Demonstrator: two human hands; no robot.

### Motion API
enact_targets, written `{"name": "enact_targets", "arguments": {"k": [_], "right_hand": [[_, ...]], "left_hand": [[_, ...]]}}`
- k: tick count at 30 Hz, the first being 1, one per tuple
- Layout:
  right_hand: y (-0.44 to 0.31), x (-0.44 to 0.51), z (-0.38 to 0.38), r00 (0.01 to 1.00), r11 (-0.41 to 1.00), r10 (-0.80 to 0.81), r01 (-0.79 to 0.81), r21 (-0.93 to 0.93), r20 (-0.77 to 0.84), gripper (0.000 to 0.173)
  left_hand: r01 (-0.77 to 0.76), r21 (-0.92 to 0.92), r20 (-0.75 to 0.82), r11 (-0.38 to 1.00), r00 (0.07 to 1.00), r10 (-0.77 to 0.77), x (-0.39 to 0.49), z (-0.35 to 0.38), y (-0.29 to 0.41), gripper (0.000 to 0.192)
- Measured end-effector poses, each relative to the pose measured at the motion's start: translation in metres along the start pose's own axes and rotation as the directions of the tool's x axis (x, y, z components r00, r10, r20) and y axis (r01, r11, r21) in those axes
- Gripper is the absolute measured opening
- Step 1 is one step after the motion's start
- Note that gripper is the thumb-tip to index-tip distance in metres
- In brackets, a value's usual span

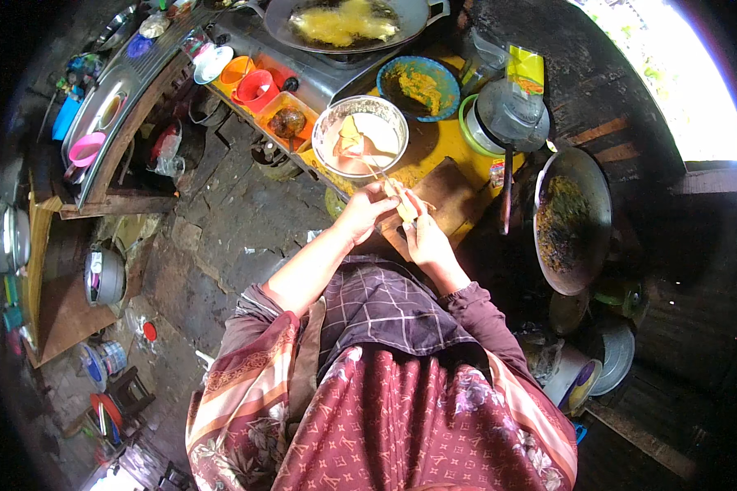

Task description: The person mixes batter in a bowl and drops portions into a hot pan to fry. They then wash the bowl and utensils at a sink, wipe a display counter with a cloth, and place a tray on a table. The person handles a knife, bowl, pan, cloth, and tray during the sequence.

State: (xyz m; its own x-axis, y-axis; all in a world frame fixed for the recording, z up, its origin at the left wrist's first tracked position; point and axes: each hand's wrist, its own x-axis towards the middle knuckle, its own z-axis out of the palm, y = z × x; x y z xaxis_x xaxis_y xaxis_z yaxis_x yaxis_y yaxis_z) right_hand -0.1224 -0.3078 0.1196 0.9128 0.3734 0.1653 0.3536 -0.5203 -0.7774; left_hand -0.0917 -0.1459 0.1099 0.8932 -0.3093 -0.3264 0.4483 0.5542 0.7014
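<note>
My left hand (pixel 363 213) and my right hand (pixel 428 239) meet in front of me, both gripping a pale yellow piece of food (pixel 407 210), perhaps tofu. A thin stick or utensil handle (pixel 378 170) runs from my fingers towards a white bowl (pixel 320 161) just beyond. That bowl contains a pale, creamy liquid, and a yellow piece (pixel 350 130) sits in it. Beneath my hands lies a wooden board (pixel 445 184) on the yellow table. Behind it, a blue bowl (pixel 451 80) contains an orange-yellow mash (pixel 422 88).
A wok (pixel 276 21) with yellow food frying in oil stands on the stove (pixel 245 30). Red cups (pixel 258 90) and an orange container (pixel 307 119) line the table's left edge. At right are a dark pan (pixel 508 132), its handle towards me, and a large wok (pixel 599 208).
</note>
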Motion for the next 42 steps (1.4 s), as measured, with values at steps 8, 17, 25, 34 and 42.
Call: {"name": "enact_targets", "arguments": {"k": [8,17,25,34,42], "right_hand": [[0.020,0.009,0.001,0.769,0.671,0.420,-0.621,0.405,0.482,0.034],[0.009,0.017,-0.012,0.694,0.135,0.489,-0.659,0.740,0.529,0.028],[0.041,-0.024,-0.049,0.766,0.401,0.612,-0.515,0.758,0.197,0.037],[0.070,-0.077,-0.057,0.702,0.445,0.697,-0.584,0.678,0.148,0.038],[0.066,-0.094,-0.049,0.647,0.530,0.739,-0.729,0.432,0.186,0.035]], "left_hand": [[0.143,-0.041,0.038,0.989,0.989,-0.141,0.007,-0.026,0.005,0.033],[0.086,-0.003,-0.188,0.996,0.978,-0.085,0.028,-0.061,0.034,0.024],[-0.211,0.683,0.028,0.699,0.964,0.264,0.116,-0.054,0.036,0.038],[-0.200,0.964,0.197,-0.176,0.980,-0.036,0.105,-0.003,-0.112,0.037],[0.292,0.348,-0.026,0.891,0.953,-0.302,0.099,-0.018,-0.101,0.040]]}}
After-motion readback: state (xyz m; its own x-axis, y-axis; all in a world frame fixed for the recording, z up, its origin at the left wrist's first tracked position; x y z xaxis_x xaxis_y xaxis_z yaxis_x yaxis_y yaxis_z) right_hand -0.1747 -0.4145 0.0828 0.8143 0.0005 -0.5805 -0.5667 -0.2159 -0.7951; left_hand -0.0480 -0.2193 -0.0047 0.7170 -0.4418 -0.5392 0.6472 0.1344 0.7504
